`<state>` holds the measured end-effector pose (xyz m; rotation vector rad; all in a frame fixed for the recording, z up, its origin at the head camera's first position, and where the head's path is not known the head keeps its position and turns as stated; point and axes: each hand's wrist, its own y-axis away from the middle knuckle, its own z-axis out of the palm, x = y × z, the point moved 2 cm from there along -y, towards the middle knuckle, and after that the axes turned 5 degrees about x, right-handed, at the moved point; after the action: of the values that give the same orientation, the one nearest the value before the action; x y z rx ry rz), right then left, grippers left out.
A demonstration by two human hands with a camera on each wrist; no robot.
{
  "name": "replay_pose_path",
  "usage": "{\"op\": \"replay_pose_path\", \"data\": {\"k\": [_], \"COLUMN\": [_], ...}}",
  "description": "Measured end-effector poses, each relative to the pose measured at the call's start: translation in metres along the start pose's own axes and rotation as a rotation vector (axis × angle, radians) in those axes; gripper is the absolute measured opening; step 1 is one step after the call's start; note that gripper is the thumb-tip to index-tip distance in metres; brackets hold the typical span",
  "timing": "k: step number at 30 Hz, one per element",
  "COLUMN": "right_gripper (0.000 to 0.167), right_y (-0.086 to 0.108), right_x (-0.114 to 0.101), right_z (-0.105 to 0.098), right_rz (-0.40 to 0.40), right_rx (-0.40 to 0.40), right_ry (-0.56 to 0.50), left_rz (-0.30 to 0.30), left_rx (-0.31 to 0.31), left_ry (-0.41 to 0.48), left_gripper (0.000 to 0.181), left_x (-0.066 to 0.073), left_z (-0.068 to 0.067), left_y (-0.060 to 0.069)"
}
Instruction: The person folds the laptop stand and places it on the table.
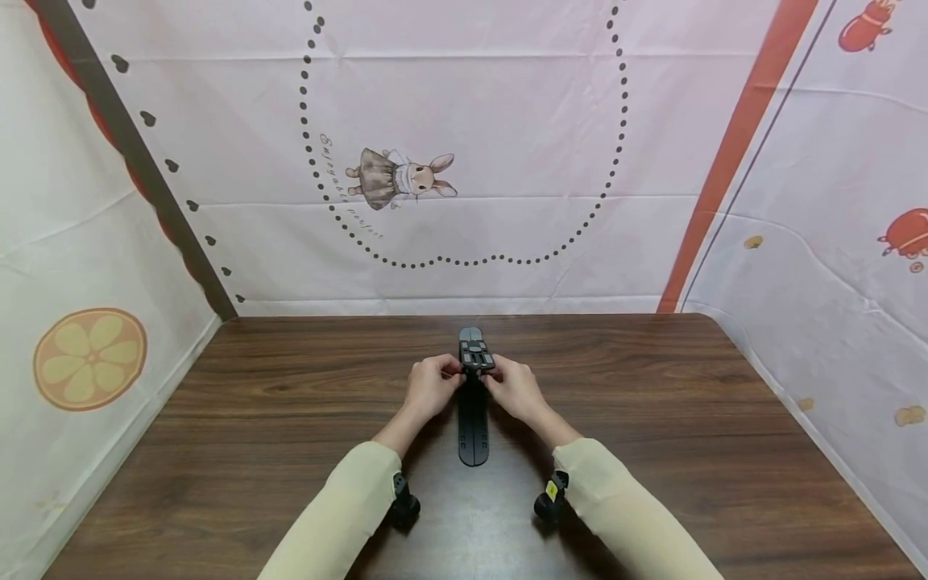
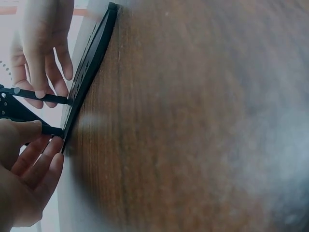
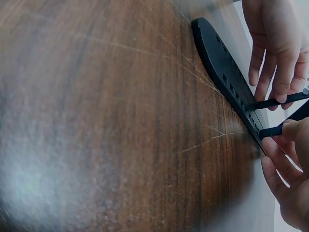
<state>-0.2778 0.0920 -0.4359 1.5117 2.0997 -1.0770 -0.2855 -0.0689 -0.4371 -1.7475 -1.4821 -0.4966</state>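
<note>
A black folding stand (image 1: 474, 435), long and round-ended, lies lengthwise on the table in the head view. Its upper plate with grey pads (image 1: 476, 351) sits above the base's far half. My left hand (image 1: 430, 387) pinches one slim black leg (image 2: 54, 130) from the left, thumb against fingers. From the other side my right hand (image 1: 518, 389) pinches the matching leg (image 2: 53, 98). Both wrist views show the legs' ends meeting the slotted base (image 3: 224, 72). In the head view, the fingers and upper plate partly hide these joints.
The brown wood-grain table (image 1: 290, 362) extends around the stand. White printed cloth (image 1: 507, 121) hangs behind it and at both sides. A dark camera (image 1: 404, 507) is strapped to the left wrist, another (image 1: 551, 501) to the right one.
</note>
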Motion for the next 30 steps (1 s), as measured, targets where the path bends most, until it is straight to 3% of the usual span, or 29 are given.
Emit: {"op": "replay_pose_path", "data": {"k": [19,30], "right_gripper": [0.004,0.002], "right_y": [-0.0032,-0.0069], "right_x": [-0.0032,-0.0026], "right_z": [-0.0049,-0.0058], "right_rz": [-0.046,-0.024], "right_rx": [0.009,0.016], "right_ry": [-0.012,-0.012], "left_rz": [0.015,0.001], "left_rx": [0.014,0.035], "left_ry": [0.038,0.087], "left_gripper": [0.005,0.004], "left_x": [0.0026,0.0056], "left_z": [-0.0028,-0.0041], "left_y": [-0.002,-0.0034]}}
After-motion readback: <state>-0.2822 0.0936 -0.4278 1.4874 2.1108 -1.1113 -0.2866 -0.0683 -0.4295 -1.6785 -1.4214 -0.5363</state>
